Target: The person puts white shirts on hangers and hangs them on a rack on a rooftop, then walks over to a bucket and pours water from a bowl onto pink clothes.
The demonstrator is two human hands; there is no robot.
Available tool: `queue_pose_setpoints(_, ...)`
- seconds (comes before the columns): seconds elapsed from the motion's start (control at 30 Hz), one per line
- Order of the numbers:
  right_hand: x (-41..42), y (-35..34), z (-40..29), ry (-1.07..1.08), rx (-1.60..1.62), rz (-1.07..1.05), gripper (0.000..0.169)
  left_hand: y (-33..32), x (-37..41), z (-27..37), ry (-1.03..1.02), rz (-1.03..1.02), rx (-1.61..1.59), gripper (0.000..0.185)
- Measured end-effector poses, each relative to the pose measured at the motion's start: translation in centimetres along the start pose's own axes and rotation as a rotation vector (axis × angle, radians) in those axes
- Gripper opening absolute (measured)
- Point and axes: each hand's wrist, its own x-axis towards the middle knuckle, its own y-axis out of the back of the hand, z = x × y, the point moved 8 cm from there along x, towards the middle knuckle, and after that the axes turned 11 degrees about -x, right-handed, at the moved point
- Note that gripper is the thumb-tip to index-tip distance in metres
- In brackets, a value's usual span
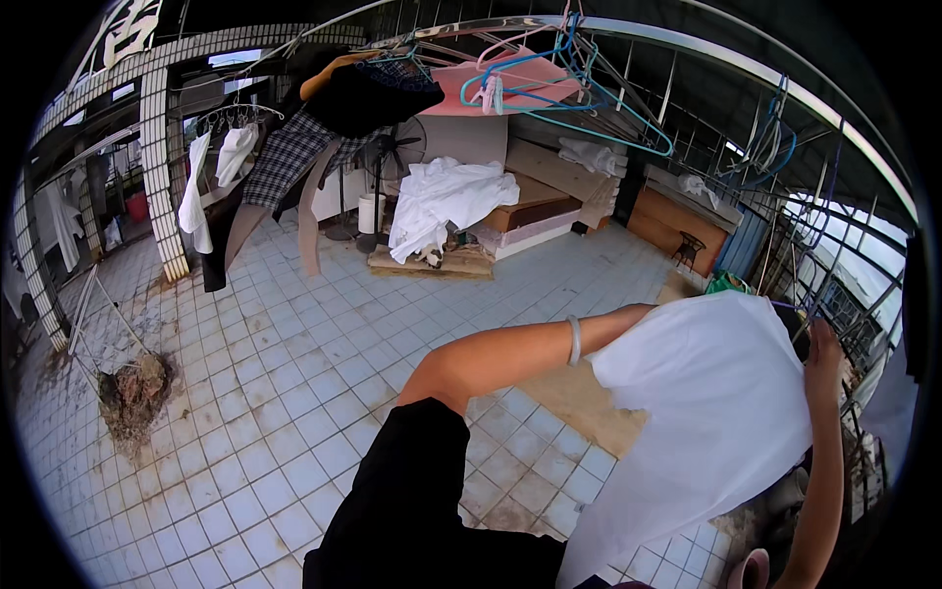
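Note:
A white cloth garment hangs spread between my two arms at the right of the view. My left arm, with a pale bangle at the wrist, reaches to the garment's upper left; the cloth covers most of my left hand, so its fingers are hidden. My right hand is raised at the garment's right edge, beside a purple rod or hanger part. Whether its fingers hold either one cannot be made out.
Plastic hangers and clothes hang from an overhead metal rail. White cloth lies over stacked boards near a standing fan. A rubble lump with rods stands on the tiled floor at left. A pink pot is at lower right.

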Motion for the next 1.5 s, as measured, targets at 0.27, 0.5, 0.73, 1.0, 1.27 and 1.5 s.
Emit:
queue_pose_setpoints(0.27,-1.5,-2.9,-3.0,0.05,0.15,0.057,0.026,7.0,-9.1,4.8,-0.101,0.245,0.153,0.045)
queue_pose_setpoints(0.5,-3.9,-5.0,-5.1,0.084,0.225,-0.037,0.023,6.3,-16.2,6.6,-0.134,0.43,0.237,0.041)
queue_pose_setpoints(0.73,-4.0,-1.8,-10.4,0.066,0.517,-0.072,0.013,-2.9,-20.8,10.5,-0.253,0.633,0.763,0.02)
queue_pose_setpoints(1.0,-4.8,-1.0,-18.7,0.128,0.775,-0.225,0.01,-9.5,-24.1,12.6,-0.387,0.67,1.161,0.016)
queue_pose_setpoints(1.27,-4.6,1.1,-26.9,0.292,0.761,-0.251,0.009,-8.6,-28.8,13.1,-0.334,0.627,1.386,0.014)
queue_pose_setpoints(1.5,-3.9,3.0,-29.5,0.104,0.779,-0.307,0.012,-10.0,-32.8,16.4,-0.488,0.368,1.588,0.011)
